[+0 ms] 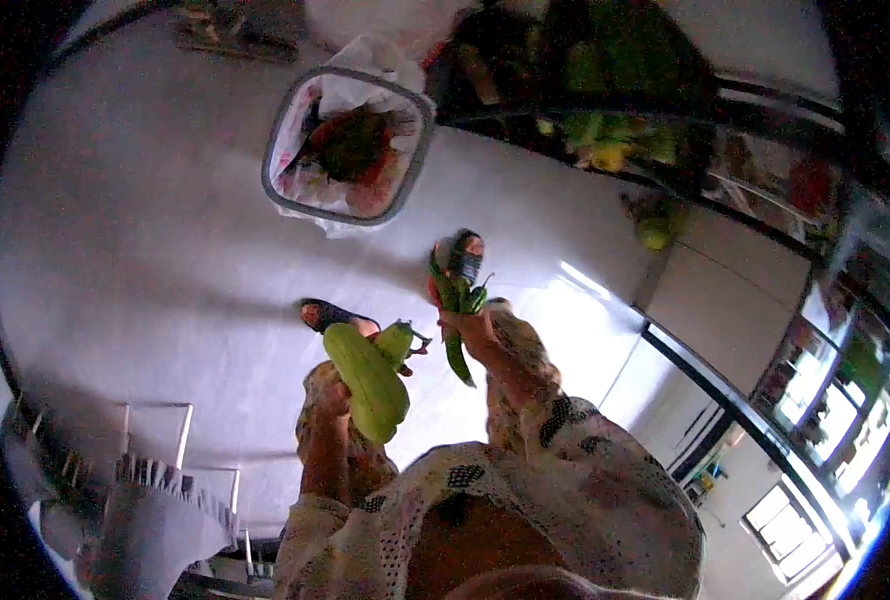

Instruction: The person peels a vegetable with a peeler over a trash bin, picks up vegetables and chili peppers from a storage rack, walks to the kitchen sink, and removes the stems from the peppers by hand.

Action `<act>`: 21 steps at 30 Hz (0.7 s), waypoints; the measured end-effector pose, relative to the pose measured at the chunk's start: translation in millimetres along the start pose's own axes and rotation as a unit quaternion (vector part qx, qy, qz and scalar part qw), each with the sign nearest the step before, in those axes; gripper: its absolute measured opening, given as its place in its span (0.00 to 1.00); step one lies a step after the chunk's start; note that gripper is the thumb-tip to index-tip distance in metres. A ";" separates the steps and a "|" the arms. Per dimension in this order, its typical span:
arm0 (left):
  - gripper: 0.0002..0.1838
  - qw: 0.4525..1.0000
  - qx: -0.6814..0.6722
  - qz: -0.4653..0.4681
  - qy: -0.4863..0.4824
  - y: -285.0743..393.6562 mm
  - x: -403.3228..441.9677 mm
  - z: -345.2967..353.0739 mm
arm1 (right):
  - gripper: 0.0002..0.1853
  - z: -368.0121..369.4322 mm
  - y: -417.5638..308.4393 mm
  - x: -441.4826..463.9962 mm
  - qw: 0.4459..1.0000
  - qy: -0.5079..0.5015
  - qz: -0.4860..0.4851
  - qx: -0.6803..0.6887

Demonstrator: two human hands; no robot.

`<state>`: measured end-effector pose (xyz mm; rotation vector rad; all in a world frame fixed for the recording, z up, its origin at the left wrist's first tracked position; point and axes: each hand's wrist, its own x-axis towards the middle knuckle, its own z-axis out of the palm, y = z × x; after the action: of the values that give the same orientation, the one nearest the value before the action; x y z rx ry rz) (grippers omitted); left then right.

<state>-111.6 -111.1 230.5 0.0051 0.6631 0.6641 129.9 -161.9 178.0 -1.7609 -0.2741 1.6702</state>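
My left hand [336,394] is wrapped round a large pale green zucchini [370,385]. A shorter pale green vegetable [396,341], perhaps a second zucchini, pokes out beside it, with a dark, thin stem-like bit next to it. In my right hand [473,328] is a bunch of long green chili peppers [453,294]; one pepper hangs down below the fingers. Both hands are held above the floor, apart from each other, in front of my legs.
A square bin [425,150] lined with a white bag stands on the pale floor [155,210], with dark refuse inside. Dark-framed shelving [765,112] with blurred green produce runs along the upper right. A cloth-draped piece of furniture [155,520] is at lower left.
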 end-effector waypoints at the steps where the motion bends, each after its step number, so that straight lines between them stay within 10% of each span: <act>1: 0.22 1.000 0.016 -0.003 0.017 4.3 -11.9 20.9 | 0.10 -9.5 -7.1 -24.6 0.999 0.015 0.032 0.006; 3: 0.30 0.961 0.056 -0.101 0.251 41.3 -58.0 113.6 | 0.12 -25.1 -35.8 -95.3 0.995 0.042 0.095 0.016; 7: 0.36 0.996 -0.048 -0.072 0.017 43.9 -112.2 127.8 | 0.13 -46.6 -90.4 -172.5 0.996 0.048 -0.071 -0.016; 8: 0.37 0.995 -0.054 -0.081 -0.012 51.0 -124.5 132.7 | 0.16 -41.8 -131.4 -214.4 0.988 -0.002 0.029 0.152; 12: 0.45 0.980 -0.050 -0.141 -0.134 98.9 -148.8 156.1 | 0.09 -103.6 -98.4 -295.1 0.968 0.158 -0.054 0.189; 21: 0.53 0.914 0.092 -0.224 -0.327 119.4 -150.1 196.6 | 0.19 -112.0 116.7 -446.9 0.819 0.395 -0.128 0.396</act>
<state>-155.9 -62.7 497.2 0.2353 0.0613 0.1244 132.7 -546.0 458.0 -1.4852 0.4868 0.5784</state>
